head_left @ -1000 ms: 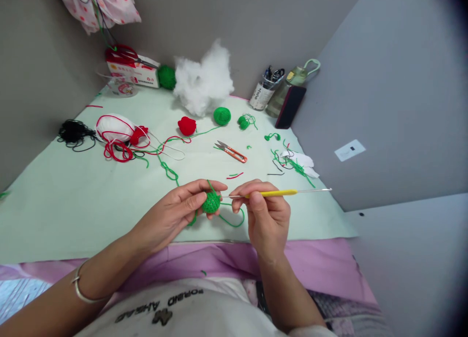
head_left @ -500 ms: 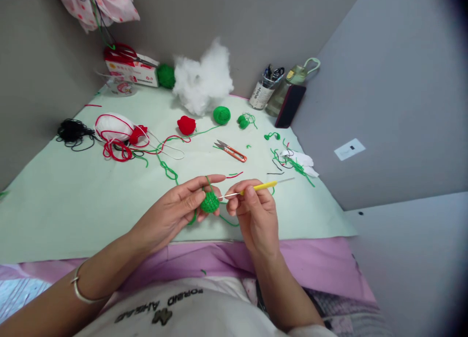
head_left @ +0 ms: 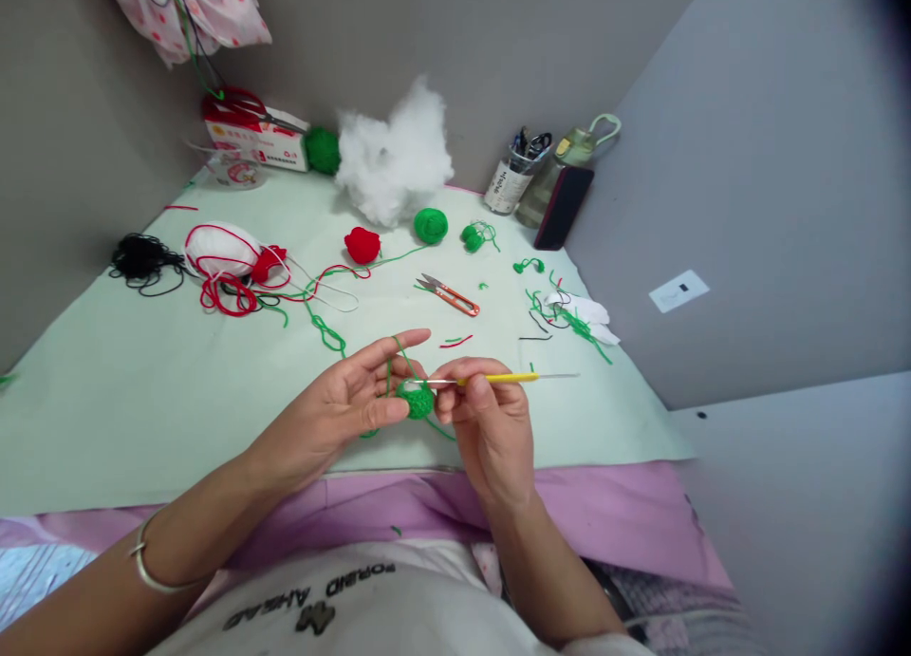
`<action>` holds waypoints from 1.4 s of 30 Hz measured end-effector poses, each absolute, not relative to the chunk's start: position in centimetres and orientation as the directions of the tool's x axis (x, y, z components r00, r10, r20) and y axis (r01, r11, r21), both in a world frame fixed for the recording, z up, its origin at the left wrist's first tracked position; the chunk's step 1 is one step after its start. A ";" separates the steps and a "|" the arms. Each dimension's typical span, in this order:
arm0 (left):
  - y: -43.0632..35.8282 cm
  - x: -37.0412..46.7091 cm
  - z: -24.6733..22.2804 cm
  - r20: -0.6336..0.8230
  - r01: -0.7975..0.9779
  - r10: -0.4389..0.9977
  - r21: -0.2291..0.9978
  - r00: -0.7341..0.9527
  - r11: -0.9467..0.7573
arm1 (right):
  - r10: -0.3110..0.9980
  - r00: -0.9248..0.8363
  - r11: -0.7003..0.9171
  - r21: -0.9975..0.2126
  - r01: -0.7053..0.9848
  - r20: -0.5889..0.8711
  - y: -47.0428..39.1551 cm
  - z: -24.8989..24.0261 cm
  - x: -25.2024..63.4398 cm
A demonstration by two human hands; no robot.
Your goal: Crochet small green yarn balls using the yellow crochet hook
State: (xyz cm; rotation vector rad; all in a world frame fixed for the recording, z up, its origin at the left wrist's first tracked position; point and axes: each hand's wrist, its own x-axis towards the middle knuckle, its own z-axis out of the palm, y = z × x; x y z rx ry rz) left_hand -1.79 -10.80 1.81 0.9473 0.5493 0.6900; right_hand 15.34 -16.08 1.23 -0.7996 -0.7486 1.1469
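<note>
My left hand point(head_left: 356, 395) pinches a small round green crochet piece point(head_left: 417, 402) between thumb and fingers, and white shows at its opening. Green yarn point(head_left: 400, 349) runs over the raised index finger and down to the piece. In my right hand point(head_left: 491, 419) is a crochet hook point(head_left: 502, 378) with a yellow handle, held level between thumb and fingers. Its thin metal tip lies at the top edge of the green piece, with the yarn close by. A green strand hangs below the piece onto the table.
Orange thread snips point(head_left: 455, 299) lie beyond my hands. Farther back are a red yarn ball point(head_left: 362, 245), a green yarn ball point(head_left: 431, 226) and white stuffing point(head_left: 395, 153). Tangled yarn point(head_left: 228, 267) lies left; yarn scraps point(head_left: 580, 324), a phone point(head_left: 565, 208) and a bottle point(head_left: 548, 186) are right.
The green piece has tipped so its white opening shows. The hook has turned nearer level and its tip has moved left over the piece. My left index finger has risen with the yarn.
</note>
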 end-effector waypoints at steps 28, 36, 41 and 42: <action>-11.0 -1.9 1.9 -0.041 -0.280 0.808 0.927 0.587 0.250 | 0.962 0.227 0.239 -0.877 -0.417 0.154 -15.4 1.3 16.2; -10.7 -2.1 1.6 -0.017 -0.238 0.767 0.946 0.642 0.220 | 0.957 0.171 0.281 -0.892 -0.354 0.233 -15.6 1.4 17.2; -10.8 -2.2 1.6 -0.028 -0.214 0.767 0.953 0.641 0.213 | 0.942 0.131 0.330 -0.926 -0.184 0.310 -16.1 1.7 18.0; -10.8 -2.2 1.6 -0.030 -0.210 0.769 0.955 0.638 0.211 | 0.935 0.123 0.350 -0.924 -0.157 0.333 -16.2 1.9 18.1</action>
